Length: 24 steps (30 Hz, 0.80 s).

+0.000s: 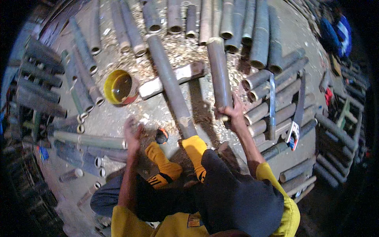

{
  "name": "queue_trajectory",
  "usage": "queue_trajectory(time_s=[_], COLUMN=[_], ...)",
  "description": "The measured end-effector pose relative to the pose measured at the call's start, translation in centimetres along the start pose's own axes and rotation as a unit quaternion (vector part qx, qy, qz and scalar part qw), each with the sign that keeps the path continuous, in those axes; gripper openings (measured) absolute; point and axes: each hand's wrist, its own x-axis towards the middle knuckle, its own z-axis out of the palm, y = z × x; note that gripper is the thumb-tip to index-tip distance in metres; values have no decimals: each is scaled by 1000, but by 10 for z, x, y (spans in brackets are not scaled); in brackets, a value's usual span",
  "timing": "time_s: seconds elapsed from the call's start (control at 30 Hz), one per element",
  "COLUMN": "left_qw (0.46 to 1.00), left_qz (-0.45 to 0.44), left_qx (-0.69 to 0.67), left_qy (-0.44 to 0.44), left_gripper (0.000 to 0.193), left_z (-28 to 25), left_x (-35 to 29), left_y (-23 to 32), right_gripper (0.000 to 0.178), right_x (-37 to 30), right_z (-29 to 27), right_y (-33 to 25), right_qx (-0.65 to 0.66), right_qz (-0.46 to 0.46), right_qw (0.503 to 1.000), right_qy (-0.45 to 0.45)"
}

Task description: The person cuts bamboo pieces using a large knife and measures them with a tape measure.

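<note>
My right hand (233,113) is closed round the near end of a thick dark bamboo tube (219,71), which points away from me. My left hand (133,132) hangs over the floor at the left, slightly blurred, its thumb apart from the fingers and nothing seen in it. Between the hands a longer bamboo tube (166,73) slants across a squared wooden block (173,80). Its near end meets my foot in a yellow sock (194,148). A round orange and black object, possibly a tape measure (162,135), lies beside my other yellow-socked foot (166,166).
A yellow bucket (118,87) stands left of the block. Wood shavings (177,51) cover the floor ahead. Cut bamboo tubes (260,35) lie around me on the far side, left and right. Two handsaws (272,106) rest on the right-hand tubes. Someone in blue (342,35) is at far right.
</note>
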Motion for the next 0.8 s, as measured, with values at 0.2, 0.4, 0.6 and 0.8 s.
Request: queue_trajectory(time_s=[0.2, 0.4, 0.6, 0.8], left_qw=[806, 765, 731, 819], left_qz=[-108, -158, -149, -110], left_qx=[-528, -562, -590, -502], left_qy=[-245, -273, -307, -255], left_gripper=[40, 53, 54, 48], left_z=[114, 114, 116, 118], left_x=[9, 17, 18, 18], left_y=[138, 157, 147, 153], right_gripper=[72, 52, 44, 34], right_x=[-47, -49, -54, -50], right_z=[66, 65, 59, 60], right_y=[1, -9, -2, 9], right_qx=[-156, 90, 239, 94], right_qz=[-23, 260, 274, 226], right_qw=[982, 912, 874, 920], right_qy=[-108, -305, -322, -306])
